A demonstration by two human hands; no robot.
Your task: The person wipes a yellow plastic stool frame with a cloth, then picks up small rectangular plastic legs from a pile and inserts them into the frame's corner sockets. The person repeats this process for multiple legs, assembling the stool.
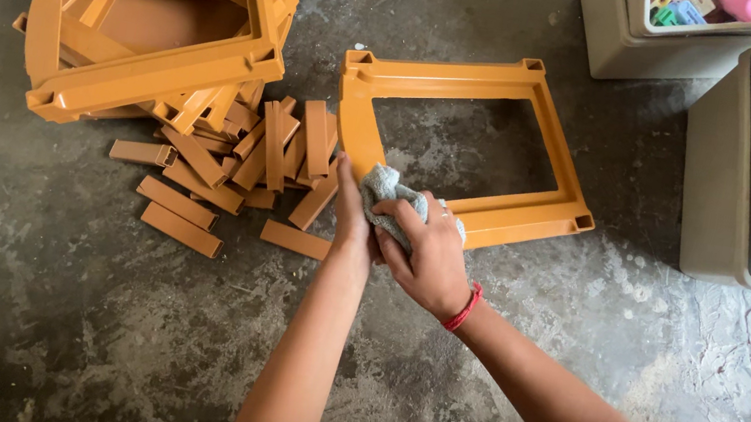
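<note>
Head view: right hand (pixel 428 258), red thread bracelet (pixel 464 309) at wrist, grips a crumpled grey cloth (pixel 388 193) against the near-left corner of a flat orange rectangular plastic frame (pixel 472 83). Left hand (pixel 350 217) steadies that corner. Left of the frame: loose brown plastic slats (pixel 235 162); beyond them, stacked orange frames (pixel 158 14).

Both forearms are reaching forward from the lower edge, bare and converging. The left hand (pixel 350 217) is lying palm inward, its fingers hidden behind the other hand. The right hand (pixel 424 252) is curling its fingers (pixel 400 213) closed, knuckles up, pressing against the left; a red band is circling its wrist.
</note>
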